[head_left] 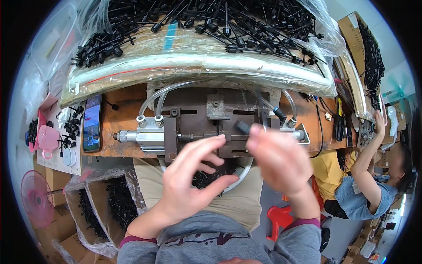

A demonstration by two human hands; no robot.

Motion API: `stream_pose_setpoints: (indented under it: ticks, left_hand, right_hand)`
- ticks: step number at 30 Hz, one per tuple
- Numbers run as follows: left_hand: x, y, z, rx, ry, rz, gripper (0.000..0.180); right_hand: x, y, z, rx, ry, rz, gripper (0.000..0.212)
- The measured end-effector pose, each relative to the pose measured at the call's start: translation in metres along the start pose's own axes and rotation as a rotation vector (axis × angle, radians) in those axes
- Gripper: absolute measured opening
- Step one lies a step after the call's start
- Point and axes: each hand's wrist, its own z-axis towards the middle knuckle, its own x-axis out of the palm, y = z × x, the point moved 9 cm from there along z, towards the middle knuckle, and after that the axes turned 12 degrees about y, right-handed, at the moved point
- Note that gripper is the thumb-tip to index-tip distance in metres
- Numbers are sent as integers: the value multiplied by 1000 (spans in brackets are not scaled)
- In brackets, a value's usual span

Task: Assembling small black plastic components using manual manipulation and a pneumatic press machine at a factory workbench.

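Observation:
In front of me a dark metal fixture sits on the bench, with a silver pneumatic cylinder on its left and another cylinder on its right. My left hand is at the fixture's near edge, fingers spread, its fingertips close to a thin black stem under the small metal block. Smeared by motion, my right hand pinches a black plastic part right of the block. The part's exact shape is blurred.
Many black stemmed plastic parts lie on a plastic-wrapped surface behind the fixture. A phone rests at the left. Bagged boxes of black parts stand lower left, beside a pink fan. A co-worker sits at the right.

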Motion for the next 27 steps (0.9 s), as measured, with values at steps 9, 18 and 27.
stream_pose_setpoints:
  ticks: [9,18,27]
  left_hand:
    - [-5,15,-9,-140,-25,-301,32]
    - [-33,-26,-25,206,-128,267,39]
    - [-24,-22,-26,260,-46,358,43]
  right_hand:
    - [28,19,-25,118,1,220,33]
    - [63,6,-53,400,129,350,29]
    - [82,16,-29,335,361,-8,31]
